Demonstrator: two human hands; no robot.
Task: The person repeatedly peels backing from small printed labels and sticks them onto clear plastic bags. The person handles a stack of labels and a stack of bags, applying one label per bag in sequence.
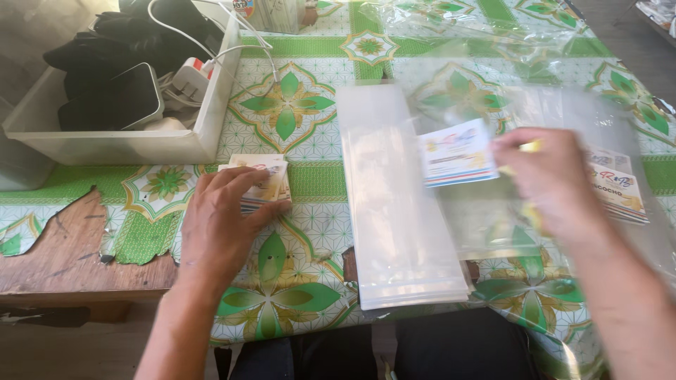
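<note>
My left hand (224,214) lies palm down on a small stack of printed cards (263,181) on the green patterned tablecloth (296,232), fingers curled over the stack's near edge. My right hand (548,184), blurred by motion, pinches one printed card (456,153) together with a clear plastic bag (493,211); something yellow shows between its fingers. A tall stack of clear plastic bags (394,204) lies between my hands.
A white plastic bin (120,144) with a phone, a charger and white cables stands at the back left. More printed cards under plastic (620,188) lie at the right. Torn cloth exposes bare wood (56,260) at the front left. Loose clear plastic (451,21) lies at the back.
</note>
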